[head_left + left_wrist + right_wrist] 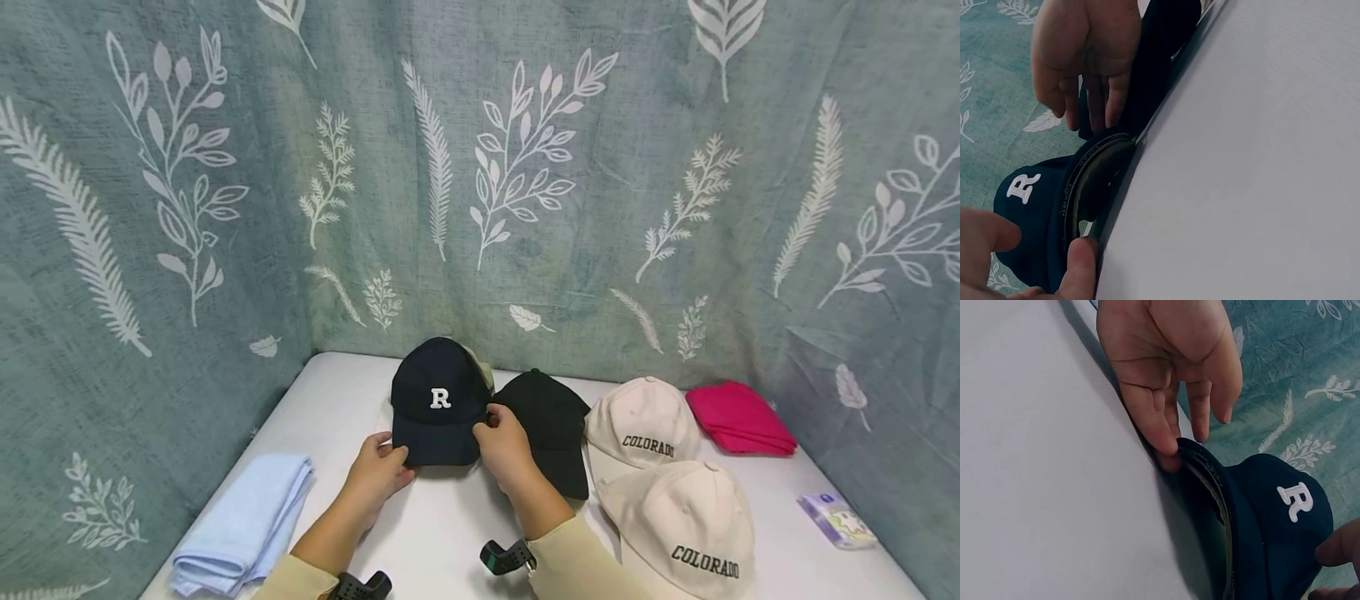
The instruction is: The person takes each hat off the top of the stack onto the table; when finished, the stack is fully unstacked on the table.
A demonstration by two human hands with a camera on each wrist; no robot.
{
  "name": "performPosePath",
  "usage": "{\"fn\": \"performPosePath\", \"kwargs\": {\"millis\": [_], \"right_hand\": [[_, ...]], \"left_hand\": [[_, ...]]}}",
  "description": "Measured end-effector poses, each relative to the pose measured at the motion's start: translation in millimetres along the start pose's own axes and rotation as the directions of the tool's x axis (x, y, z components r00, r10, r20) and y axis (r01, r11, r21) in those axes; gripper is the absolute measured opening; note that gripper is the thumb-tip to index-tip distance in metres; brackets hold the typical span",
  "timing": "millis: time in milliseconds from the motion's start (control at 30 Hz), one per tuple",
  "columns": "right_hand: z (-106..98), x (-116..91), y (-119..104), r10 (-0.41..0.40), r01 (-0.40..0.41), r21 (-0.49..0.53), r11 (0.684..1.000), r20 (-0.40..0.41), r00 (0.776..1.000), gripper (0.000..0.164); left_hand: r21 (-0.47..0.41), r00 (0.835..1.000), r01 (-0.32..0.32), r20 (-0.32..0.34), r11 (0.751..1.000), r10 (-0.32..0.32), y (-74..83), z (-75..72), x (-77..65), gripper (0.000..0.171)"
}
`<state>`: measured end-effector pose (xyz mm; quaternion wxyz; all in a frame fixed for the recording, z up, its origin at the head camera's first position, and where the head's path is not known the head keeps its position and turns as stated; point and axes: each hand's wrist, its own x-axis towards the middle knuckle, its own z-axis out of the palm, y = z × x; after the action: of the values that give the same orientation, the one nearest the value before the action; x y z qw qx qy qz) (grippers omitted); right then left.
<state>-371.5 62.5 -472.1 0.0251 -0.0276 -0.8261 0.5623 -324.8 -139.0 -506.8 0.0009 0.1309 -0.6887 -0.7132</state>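
Observation:
A navy baseball cap (438, 400) with a white letter R faces me at the back of the table. My left hand (377, 471) pinches the left corner of its brim. With fingertips and thumb, my right hand (504, 442) holds the cap's right side near the brim. In the left wrist view, the navy cap (1038, 200) shows its inner band under the brim, with left fingers (1080, 259) at the edge. Left-hand fingertips (1169, 459) touch the brim corner in the right wrist view. A beige cap (480, 367) is mostly hidden behind the navy one.
A black cap (543, 417) sits just right of the navy one. Two cream COLORADO caps (645, 417) stand farther right, near folded red cloth (741, 418) and a small tissue pack (836, 521). Folded light blue cloth (243, 521) lies at left. Patterned curtain (555, 292) encloses the table.

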Motion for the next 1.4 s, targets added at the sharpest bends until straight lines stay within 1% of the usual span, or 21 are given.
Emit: {"fn": "performPosePath", "kwargs": {"millis": [100,267,433,533,667,833,967,1033,1200,1400], "right_hand": [[6.1,3.7,0.1,0.002,-0.002,0.003,1.0,-0.005,1.0,0.055],[14.7,6.4,1.6,0.009,-0.009,0.004,1.0,-0.013,1.0,0.058],[20.6,5.0,6.1,0.007,-0.007,0.004,1.0,-0.037,0.999,0.059],[21.4,4.6,9.4,-0.001,0.001,0.004,1.0,-0.055,0.998,0.058],[22.4,5.0,13.3,-0.007,0.007,0.012,1.0,-0.068,0.998,0.057],[24.4,3.1,13.7,-0.015,0.017,0.049,0.999,-0.055,0.998,0.056],[24.4,1.8,12.1,-0.024,0.027,0.066,0.997,-0.048,0.999,0.055],[24.0,0.8,11.6,-0.029,0.032,0.072,0.997,-0.049,0.998,0.055],[24.6,-1.6,12.6,-0.043,0.049,0.078,0.996,-0.081,0.996,0.052],[26.5,-6.1,16.5,-0.057,0.068,0.094,0.993,-0.108,0.992,0.051]], "left_hand": [[-0.005,1.0,-0.003,-0.022,1.0,0.003,0.3,0.7,0.3,0.059],[-0.019,0.999,-0.009,-0.051,1.0,0.008,-0.9,0.1,2.9,0.056],[-0.028,0.999,-0.016,-0.05,0.999,0.015,-8.1,0.3,6.5,0.056],[-0.031,0.999,-0.021,-0.048,0.999,0.02,-8.5,0.9,6.5,0.057],[-0.002,0.998,-0.021,-0.051,1.0,0.021,-3.9,-0.4,3.6,0.058],[0.049,0.998,-0.02,-0.067,0.999,0.023,-2.8,-4.8,2.1,0.057],[0.07,0.997,-0.034,-0.071,0.997,0.039,-3.9,-6.8,2.4,0.057],[0.076,0.996,-0.054,-0.065,0.996,0.059,-4.4,-7.1,2.5,0.055],[0.076,0.995,-0.081,-0.053,0.994,0.085,-5.0,-7.3,2.4,0.049],[0.111,0.996,-0.063,-0.059,0.992,0.07,-3.0,-8.2,-0.7,0.046]]}}
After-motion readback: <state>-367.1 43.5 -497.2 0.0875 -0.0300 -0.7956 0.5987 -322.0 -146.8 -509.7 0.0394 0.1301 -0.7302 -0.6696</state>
